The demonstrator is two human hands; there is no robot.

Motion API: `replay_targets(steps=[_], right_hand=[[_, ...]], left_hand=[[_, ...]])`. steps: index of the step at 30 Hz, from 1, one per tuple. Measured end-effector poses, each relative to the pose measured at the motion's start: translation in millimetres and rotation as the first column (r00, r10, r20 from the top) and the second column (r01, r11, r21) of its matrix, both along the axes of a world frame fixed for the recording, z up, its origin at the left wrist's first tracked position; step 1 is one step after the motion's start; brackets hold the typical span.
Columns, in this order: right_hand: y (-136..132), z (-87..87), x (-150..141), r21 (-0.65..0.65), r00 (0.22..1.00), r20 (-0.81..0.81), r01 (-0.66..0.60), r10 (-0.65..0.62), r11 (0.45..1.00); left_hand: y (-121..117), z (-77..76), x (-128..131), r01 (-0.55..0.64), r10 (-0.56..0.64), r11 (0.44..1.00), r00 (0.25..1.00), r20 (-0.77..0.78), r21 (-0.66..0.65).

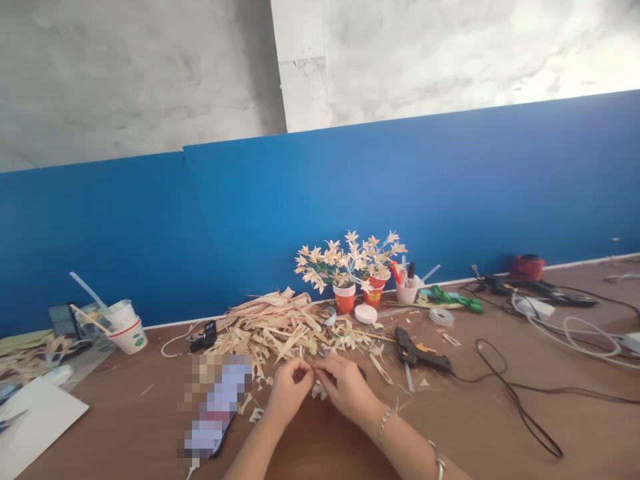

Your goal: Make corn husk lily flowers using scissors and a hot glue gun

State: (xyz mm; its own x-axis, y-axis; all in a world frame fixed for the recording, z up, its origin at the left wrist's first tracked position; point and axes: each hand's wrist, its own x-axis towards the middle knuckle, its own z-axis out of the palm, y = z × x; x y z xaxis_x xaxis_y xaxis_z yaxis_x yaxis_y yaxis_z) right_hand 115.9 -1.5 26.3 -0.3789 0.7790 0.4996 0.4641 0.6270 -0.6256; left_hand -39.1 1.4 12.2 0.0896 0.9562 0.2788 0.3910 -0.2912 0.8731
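My left hand point(291, 389) and my right hand point(345, 385) meet fingertip to fingertip low over the table, at the near edge of a heap of dried husk strips point(280, 327). Thumb and forefinger of each hand are pinched together; whatever lies between them is too small to make out. Small cut husk scraps point(256, 415) lie around and beneath the hands. A black glue gun point(423, 353) rests to the right of my right hand. Behind the heap stand husk flowers point(330, 260) in red cups point(344, 300).
A pixelated phone point(220, 407) lies left of my hands. Cables point(520, 407) trail across the right side. A roll of clear tape point(442, 317), a white round roll point(366, 314) and a cup of tools point(407, 292) stand farther back. At left are a paper cup point(129, 337) and white paper point(43, 423).
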Motion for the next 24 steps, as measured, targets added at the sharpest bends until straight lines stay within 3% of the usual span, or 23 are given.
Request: replay_targets(steps=[4, 8, 11, 14, 16, 21, 24], right_hand=[[0.9, 1.5, 2.3, 0.044, 0.994, 0.105, 0.031, -0.035, 0.999], [0.0, 1.3, -0.2, 0.024, 0.994, 0.089, 0.066, -0.068, 0.998], [2.7, -1.4, -3.8, -0.179, 0.994, -0.062, 0.074, -0.087, 0.981], [8.6, -5.3, -6.4, -0.422, 0.957, -0.274, -0.028, -0.098, 0.906], [12.2, -7.6, -7.1, -0.497, 0.924, -0.364, -0.089, -0.114, 0.863], [13.9, -10.3, -7.1, -0.487, 0.916, -0.383, -0.091, -0.119, 0.869], [12.6, -10.2, -6.9, -0.464, 0.928, -0.344, -0.037, -0.141, 0.885]], left_hand=[[-3.0, 3.1, 0.7, 0.014, -0.014, 1.000, 1.000, -0.001, 0.017], [-4.9, 4.8, 0.3, 0.020, -0.020, 1.000, 1.000, -0.009, 0.011], [-3.2, 3.3, -0.5, -0.003, 0.005, 0.998, 1.000, -0.028, 0.056], [-1.2, 1.6, -0.4, -0.037, 0.039, 0.994, 0.999, -0.017, 0.101], [-1.7, 2.6, 0.2, -0.053, 0.056, 0.990, 0.998, -0.023, 0.134], [-10.1, 11.3, 1.3, 0.005, 0.020, 0.966, 0.995, -0.097, 0.258], [-14.5, 15.0, 1.5, -0.070, 0.098, 0.954, 0.992, -0.082, 0.293]])
